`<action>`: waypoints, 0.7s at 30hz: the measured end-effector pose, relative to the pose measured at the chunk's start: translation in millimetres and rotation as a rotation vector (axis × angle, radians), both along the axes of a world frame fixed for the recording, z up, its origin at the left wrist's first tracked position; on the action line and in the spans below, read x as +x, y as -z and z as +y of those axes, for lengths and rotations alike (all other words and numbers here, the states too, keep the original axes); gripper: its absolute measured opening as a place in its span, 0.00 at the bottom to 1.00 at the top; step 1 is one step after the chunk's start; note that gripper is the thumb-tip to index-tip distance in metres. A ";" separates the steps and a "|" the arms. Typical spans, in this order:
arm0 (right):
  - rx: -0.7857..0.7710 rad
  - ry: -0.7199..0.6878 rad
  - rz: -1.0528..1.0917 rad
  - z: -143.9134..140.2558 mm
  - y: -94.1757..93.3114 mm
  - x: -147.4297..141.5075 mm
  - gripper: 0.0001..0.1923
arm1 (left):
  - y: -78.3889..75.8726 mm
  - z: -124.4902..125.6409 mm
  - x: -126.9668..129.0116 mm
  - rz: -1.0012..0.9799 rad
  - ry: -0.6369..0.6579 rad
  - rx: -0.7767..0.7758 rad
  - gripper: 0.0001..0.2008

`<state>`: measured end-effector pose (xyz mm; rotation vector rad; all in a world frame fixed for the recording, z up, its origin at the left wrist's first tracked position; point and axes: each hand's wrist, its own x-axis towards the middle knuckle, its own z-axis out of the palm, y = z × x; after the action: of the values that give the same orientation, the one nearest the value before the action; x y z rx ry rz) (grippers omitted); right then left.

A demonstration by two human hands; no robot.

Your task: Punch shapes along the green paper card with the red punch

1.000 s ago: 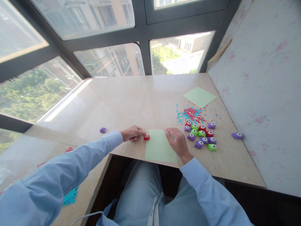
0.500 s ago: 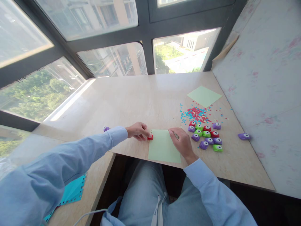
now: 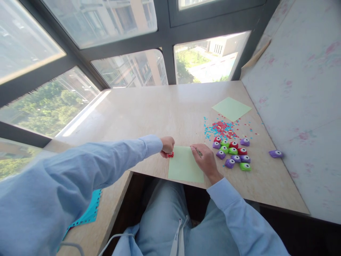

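A light green paper sheet point(image 3: 184, 164) lies at the near edge of the beige table point(image 3: 160, 110). My left hand point(image 3: 167, 144) is closed over a small red punch point(image 3: 170, 154) set on the sheet's left edge. My right hand point(image 3: 204, 160) rests on the sheet's right side and pins it down, with a thin object between its fingers. Just right of that hand sits a cluster of small punches point(image 3: 232, 153) in purple, green and red.
Red and blue paper bits point(image 3: 222, 127) are scattered behind the cluster. A second green sheet point(image 3: 231, 108) lies farther back. One purple punch point(image 3: 276, 154) sits alone near the right wall. Blue perforated paper point(image 3: 90, 212) lies on the low ledge at left.
My left arm has swung in over the table and the hand has curled down onto the red punch. The purple punch at the left is now hidden behind my sleeve.
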<state>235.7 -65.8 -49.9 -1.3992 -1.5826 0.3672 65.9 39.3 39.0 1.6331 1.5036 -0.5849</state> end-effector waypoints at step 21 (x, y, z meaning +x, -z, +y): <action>0.002 -0.016 -0.002 1.1 2.5 0.5 0.13 | -4.7 5.6 8.6 0.167 0.146 -0.028 0.11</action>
<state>236.3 -64.7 -52.5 -1.3861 -1.5959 0.3741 74.5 44.9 43.7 1.7175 1.4949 -0.8367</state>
